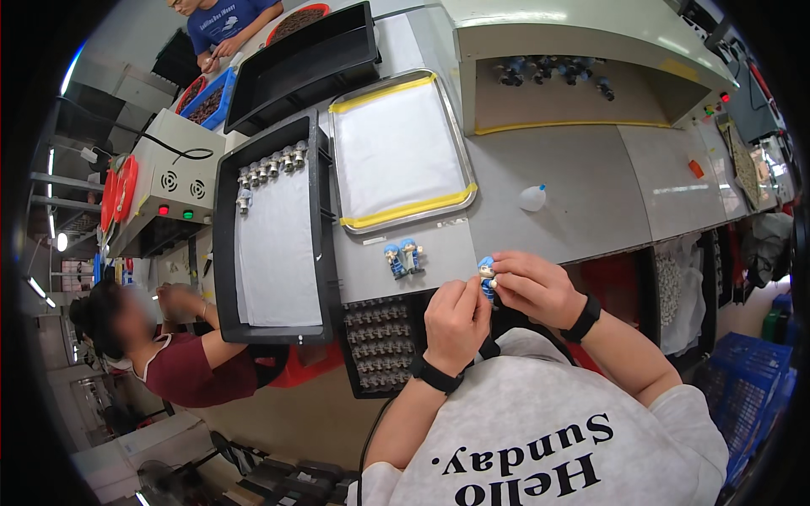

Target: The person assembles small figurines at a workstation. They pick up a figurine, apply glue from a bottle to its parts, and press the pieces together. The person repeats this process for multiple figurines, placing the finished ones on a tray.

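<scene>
Figurine (486, 266) | L hand (453, 325) + R hand (540, 291) pinching it | lower end unclear, prob. part-covered

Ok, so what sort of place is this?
Likely a toy factory or workshop: the left hand and right hand hold a figurine, more small figures are in a black tray, and a co-worker is farther along.

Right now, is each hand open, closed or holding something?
Left hand: closed, holding the small blue-haired figurine.
Right hand: closed, holding the same figurine.
</scene>
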`<state>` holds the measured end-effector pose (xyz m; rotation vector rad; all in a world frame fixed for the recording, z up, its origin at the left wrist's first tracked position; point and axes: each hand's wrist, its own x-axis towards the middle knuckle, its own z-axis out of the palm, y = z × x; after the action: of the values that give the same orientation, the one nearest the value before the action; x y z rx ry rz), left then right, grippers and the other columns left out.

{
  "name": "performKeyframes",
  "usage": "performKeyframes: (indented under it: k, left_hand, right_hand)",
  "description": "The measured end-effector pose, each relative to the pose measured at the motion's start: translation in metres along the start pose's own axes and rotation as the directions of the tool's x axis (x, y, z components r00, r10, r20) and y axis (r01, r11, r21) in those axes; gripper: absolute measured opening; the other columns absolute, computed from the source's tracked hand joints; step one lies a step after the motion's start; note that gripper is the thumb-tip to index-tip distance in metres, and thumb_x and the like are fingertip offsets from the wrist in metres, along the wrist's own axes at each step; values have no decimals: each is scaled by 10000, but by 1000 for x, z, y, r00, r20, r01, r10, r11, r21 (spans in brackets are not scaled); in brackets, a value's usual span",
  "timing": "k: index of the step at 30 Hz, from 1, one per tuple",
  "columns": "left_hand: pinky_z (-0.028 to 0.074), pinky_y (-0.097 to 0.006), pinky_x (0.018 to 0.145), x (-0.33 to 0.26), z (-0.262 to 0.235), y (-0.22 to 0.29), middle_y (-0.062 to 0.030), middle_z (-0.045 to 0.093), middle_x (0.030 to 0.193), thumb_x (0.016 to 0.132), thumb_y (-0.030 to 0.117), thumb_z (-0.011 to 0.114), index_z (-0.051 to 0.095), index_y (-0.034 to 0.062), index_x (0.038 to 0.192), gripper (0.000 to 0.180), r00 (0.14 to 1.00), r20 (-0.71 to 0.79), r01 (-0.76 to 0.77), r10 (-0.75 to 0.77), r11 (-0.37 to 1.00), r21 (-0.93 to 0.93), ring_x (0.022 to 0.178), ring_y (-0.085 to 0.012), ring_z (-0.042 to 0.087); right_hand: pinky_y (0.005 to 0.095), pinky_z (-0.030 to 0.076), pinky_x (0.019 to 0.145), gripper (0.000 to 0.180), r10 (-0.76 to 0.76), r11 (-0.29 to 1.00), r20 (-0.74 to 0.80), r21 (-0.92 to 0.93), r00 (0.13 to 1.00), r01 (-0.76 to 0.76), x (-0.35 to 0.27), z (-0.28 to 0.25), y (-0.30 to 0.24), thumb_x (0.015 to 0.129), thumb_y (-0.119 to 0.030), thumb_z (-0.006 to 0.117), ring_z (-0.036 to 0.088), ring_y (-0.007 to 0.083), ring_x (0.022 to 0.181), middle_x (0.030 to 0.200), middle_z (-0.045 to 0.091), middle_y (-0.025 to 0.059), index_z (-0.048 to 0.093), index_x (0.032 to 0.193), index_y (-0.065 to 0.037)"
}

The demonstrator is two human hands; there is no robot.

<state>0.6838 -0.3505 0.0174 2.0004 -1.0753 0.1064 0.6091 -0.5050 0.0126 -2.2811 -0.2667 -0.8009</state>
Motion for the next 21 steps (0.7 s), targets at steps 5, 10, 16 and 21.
performKeyframes:
  k: [5, 10, 16, 21]
  left_hand:
    - [443, -359, 548, -2, -1, 3, -107, 507, 672, 730, -23, 633, 619, -37, 906, 178, 1000, -10, -21, 21, 1000, 12, 616, -264, 538]
    - [436, -333, 516, -3, 2, 7, -105, 530, 668, 718, -55, 628, 639, -34, 897, 181, 997, -71, -27, 25, 999, -20, 582, -249, 538]
    - [436, -332, 516, -2, 1, 12, -111, 531, 670, 720, -59, 629, 636, -41, 897, 179, 997, -75, -26, 23, 999, -34, 582, -250, 539]
    - [438, -334, 527, 2, -4, 16, -116, 533, 679, 724, -66, 624, 633, -50, 901, 178, 999, -37, -24, 20, 995, -92, 590, -255, 538]
  right_hand:
    - [342, 549, 744, 196, -30, 999, -31, -35, 999, 29, -2, 2, -3, 739, -23, 693, 624, 299, 955, 977, 617, 124, 584, 900, 8]
    - [343, 547, 727, 212, -63, 996, -27, -57, 998, 62, -1, 1, -5, 730, -39, 704, 619, 296, 944, 951, 599, 109, 580, 898, -2]
    - [351, 545, 720, 230, -73, 995, -52, -77, 996, 69, -3, 1, -5, 727, -39, 704, 614, 306, 928, 942, 586, 113, 576, 915, -1]
    - [361, 542, 719, 230, -65, 997, -112, -52, 992, 59, -4, 2, -7, 725, -8, 694, 613, 319, 922, 933, 583, 121, 575, 922, 3]
